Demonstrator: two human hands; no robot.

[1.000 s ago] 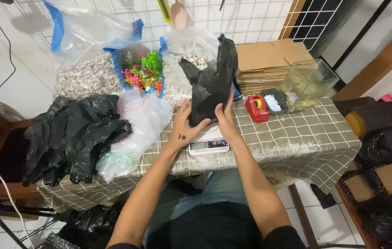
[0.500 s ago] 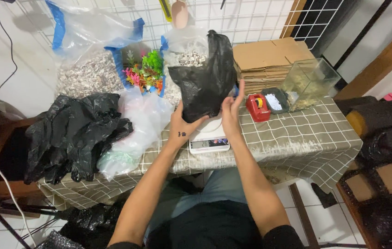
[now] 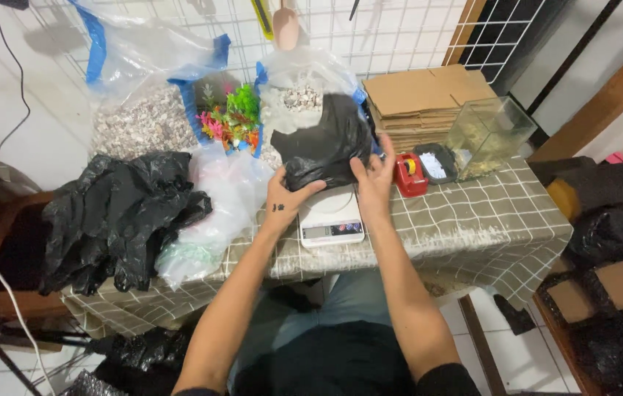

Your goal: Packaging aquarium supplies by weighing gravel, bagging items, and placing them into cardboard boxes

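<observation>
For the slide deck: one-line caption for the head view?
Both hands, left hand and right hand, hold a black plastic bag above a white scale.

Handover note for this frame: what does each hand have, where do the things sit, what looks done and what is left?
Left hand: grips the lower left edge of the black plastic bag.
Right hand: grips the bag's right side.
The bag is held between both hands just above the white digital scale, at the front of the checked table; whether it touches the scale I cannot tell.
Nearby: clear bags of pale gravel behind, a pile of black bags on the left, a red tape dispenser on the right.
Done: bag picked up and in hand.
Left: bag is not let go; what it holds is hidden.
</observation>
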